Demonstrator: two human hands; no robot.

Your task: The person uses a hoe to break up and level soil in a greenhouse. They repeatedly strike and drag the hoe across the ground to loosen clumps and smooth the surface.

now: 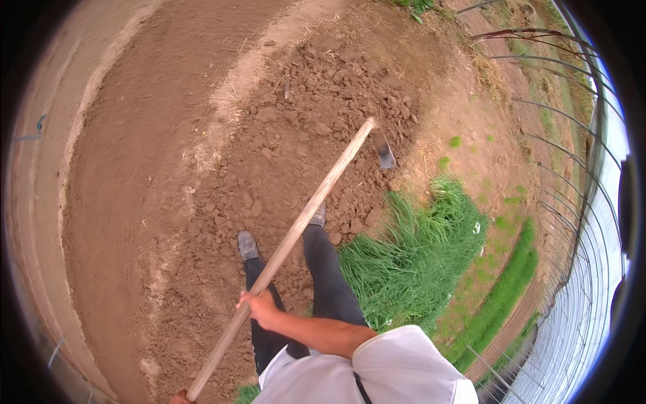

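A long wooden hoe handle (pixel 303 222) slants across the view from lower left to upper right. My right hand (pixel 260 305) grips its lower middle part in front of my legs. At the lower left edge of the view, my left hand (pixel 180 398) is closed around the handle's near end and is partly cut off. The metal hoe blade (pixel 386 154) hangs from the far end, over or against the broken brown soil (pixel 323 108); whether it touches, I cannot tell.
My shoes (pixel 247 246) stand on the loosened soil. Long green leafy plants (pixel 414 257) grow close on my right. Smoother bare soil (pixel 126 202) stretches left past a pale ridge (pixel 224 103). Curved metal hoops (pixel 560 108) and pale sheeting (pixel 570 323) line the right side.
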